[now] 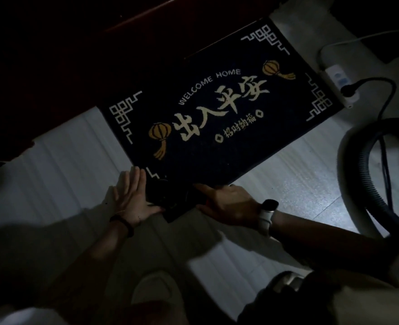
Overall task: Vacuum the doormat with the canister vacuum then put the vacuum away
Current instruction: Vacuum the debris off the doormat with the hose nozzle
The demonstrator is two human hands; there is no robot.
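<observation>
nearest the camera, both hands are working at a dark, low object lying at the near edge of the doormat, too dim to name. the left hand point(132, 195) is lying flat with straight fingers against its left side, gripping nothing. the right hand point(226, 202), with a pale watch on the wrist, is pressing in from the right; how far its fingers are curling round the object is not clear.

beyond them, the dark blue rectangular pile doormat with white lettering and gold lanterns point(217, 109) is lying flat on the pale plank floor point(64, 165). it is probably light and floppy, likely to slide, so holding down a near corner would suit.

to the right, the dark ribbed flexible vacuum hose point(348, 179) is looping on the floor; it looks bendy, best held near a stiff end. farther off, a black plug is sitting in the white power strip point(336, 83).
</observation>
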